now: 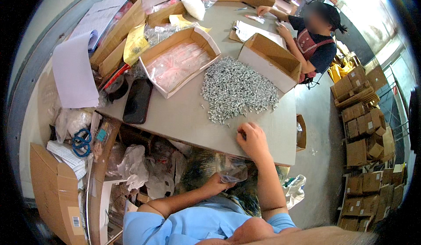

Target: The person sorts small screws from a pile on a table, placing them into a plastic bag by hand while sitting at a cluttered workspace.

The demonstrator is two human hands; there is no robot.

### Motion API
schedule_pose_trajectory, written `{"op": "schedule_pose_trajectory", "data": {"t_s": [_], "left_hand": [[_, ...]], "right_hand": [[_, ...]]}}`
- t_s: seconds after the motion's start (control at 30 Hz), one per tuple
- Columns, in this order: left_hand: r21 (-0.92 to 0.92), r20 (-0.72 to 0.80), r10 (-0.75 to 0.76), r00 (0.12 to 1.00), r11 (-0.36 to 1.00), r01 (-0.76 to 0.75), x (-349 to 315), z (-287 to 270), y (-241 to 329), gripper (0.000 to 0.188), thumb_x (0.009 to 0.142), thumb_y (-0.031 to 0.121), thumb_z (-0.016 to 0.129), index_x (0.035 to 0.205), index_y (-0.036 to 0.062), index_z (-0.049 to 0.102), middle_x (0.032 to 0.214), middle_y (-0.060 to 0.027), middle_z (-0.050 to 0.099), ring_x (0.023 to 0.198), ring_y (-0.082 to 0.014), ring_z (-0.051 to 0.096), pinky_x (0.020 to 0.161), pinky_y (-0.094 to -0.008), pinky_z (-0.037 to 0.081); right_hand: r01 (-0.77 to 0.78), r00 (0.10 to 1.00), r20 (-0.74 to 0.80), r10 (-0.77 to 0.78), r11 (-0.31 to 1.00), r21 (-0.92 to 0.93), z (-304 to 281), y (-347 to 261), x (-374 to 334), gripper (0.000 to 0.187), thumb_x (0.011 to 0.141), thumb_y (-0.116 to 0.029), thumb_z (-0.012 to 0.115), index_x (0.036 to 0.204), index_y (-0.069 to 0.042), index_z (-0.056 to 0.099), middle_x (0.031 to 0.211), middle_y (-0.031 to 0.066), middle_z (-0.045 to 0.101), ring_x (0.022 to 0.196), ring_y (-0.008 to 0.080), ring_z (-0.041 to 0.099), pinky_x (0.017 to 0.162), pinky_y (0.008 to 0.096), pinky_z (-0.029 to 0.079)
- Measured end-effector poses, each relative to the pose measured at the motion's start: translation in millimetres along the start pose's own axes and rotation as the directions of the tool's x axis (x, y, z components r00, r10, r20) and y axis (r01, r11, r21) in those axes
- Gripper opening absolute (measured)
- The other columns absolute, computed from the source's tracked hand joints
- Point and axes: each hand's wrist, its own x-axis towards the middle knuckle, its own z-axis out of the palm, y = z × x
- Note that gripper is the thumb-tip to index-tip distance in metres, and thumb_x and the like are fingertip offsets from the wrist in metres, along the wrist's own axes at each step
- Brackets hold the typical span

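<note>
A big heap of small silvery screws point(239, 89) lies loose on the grey table point(184, 124). My right hand point(253, 140) is at the table's front edge, just on the near side of the heap. Its fingers are curled together, and whatever they hold, if anything, is hidden. Lower down, in front of my body, my left hand point(215, 185) grips a small clear plastic bag point(237, 174). To the left of the heap sits a shallow open carton point(169, 91) filled with clear, pink-edged small bags point(177, 65).
A white open box point(267, 67) stands tilted against the heap's right side. A black phone point(138, 101) lies at the left edge, with blue-handled scissors point(81, 142) below. Across the table a co-worker point(315, 43) handles small items. Stacked cartons point(362, 126) line the right.
</note>
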Motion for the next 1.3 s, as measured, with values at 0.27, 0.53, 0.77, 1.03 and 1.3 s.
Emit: {"op": "schedule_pose_trajectory", "data": {"t_s": [0.27,0.53,0.77,1.03,1.3], "left_hand": [[-0.058,-0.128,0.171,0.977,0.982,-0.179,-1,6,-6,0.033,0.083,0.015,0.069,0.112,0.0033,0.059,0.1,-0.0035,0.065,0.087,-0.012,0.056,0.077,-0.0289,0.047],[-0.009,-0.058,0.121,0.991,0.992,-0.122,-6,0,6,0.035,0.083,0.017,0.069,0.112,0.0015,0.059,0.104,-0.0054,0.065,0.091,-0.0129,0.057,0.082,-0.0298,0.046],[0.035,-0.122,0.09,0.988,0.996,-0.086,-7,3,12,0.036,0.081,0.015,0.07,0.113,0.0014,0.059,0.102,-0.0053,0.065,0.092,-0.0136,0.057,0.083,-0.03,0.046],[0.236,-0.136,0.043,0.99,0.972,-0.009,5,-5,-8,0.033,0.08,0.019,0.07,0.106,0.0042,0.057,0.104,-0.0085,0.06,0.097,-0.0205,0.056,0.087,-0.036,0.045],[0.339,-0.167,0.037,0.985,0.941,0.022,14,-11,12,0.032,0.08,0.023,0.07,0.101,0.0057,0.054,0.099,-0.0102,0.057,0.094,-0.0211,0.053,0.084,-0.035,0.044]], "right_hand": [[-0.159,0.961,0.259,0.099,0.962,0.222,-26,6,8,0.014,0.074,-0.011,0.066,0.085,-0.004,0.067,0.08,0.0152,0.064,0.07,0.0293,0.065,0.064,0.0372,0.051],[-0.083,0.98,-0.188,0.067,0.993,-0.078,10,29,46,0.018,0.078,-0.017,0.063,0.092,-0.006,0.061,0.091,0.0159,0.06,0.082,0.0361,0.059,0.072,0.0435,0.049],[-0.071,0.995,-0.072,0.065,0.994,-0.077,0,23,23,0.012,0.077,-0.016,0.062,0.083,-0.005,0.061,0.087,0.0154,0.06,0.081,0.0357,0.06,0.071,0.0433,0.049],[0.097,0.93,0.312,-0.194,0.948,0.302,-32,1,-44,0.016,0.074,-0.011,0.067,0.088,-0.003,0.062,0.079,0.0106,0.06,0.068,0.0243,0.061,0.062,0.034,0.049],[-0.152,0.981,0.187,0.044,0.776,0.612,-21,25,-41,0.017,0.078,-0.01,0.066,0.09,0.0,0.061,0.077,0.0127,0.063,0.069,0.0211,0.062,0.065,0.0317,0.049]]}}
